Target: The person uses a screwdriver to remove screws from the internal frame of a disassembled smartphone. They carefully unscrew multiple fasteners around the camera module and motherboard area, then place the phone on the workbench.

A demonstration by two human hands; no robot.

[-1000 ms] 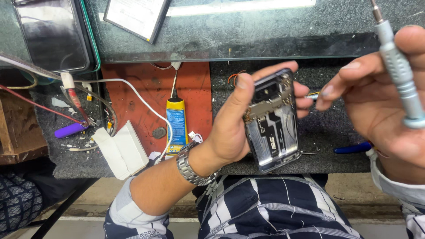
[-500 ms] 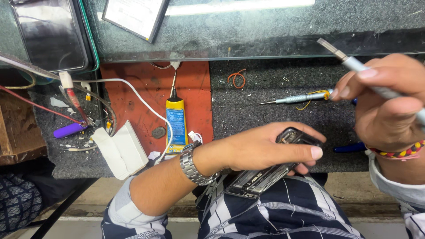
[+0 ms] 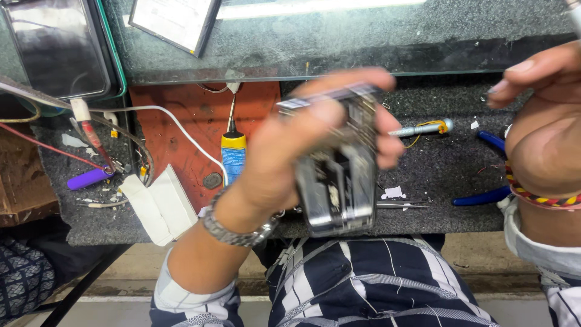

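Note:
My left hand [image 3: 284, 157], with a metal watch on the wrist, grips an opened phone [image 3: 336, 181] by its edges. The phone stands upright over the bench edge, its bare inside facing me, and it is blurred by motion. My right hand [image 3: 544, 139] is at the right edge, apart from the phone, with a braided red and yellow band on the wrist. Its fingers are curled, and the grey shaft of a screwdriver [image 3: 574, 12] pokes out above it at the top right corner.
On the dark mat lie a second screwdriver [image 3: 420, 129], blue-handled pliers [image 3: 484, 195] and tweezers [image 3: 399, 204]. A glue tube [image 3: 233, 154] lies on a red mat [image 3: 193, 127], beside a white box [image 3: 158, 204] and wires. A glass counter [image 3: 363, 36] runs along the back.
My left hand has swung the phone up from lying flat near my lap to upright above the bench. My right hand has shifted up and to the right.

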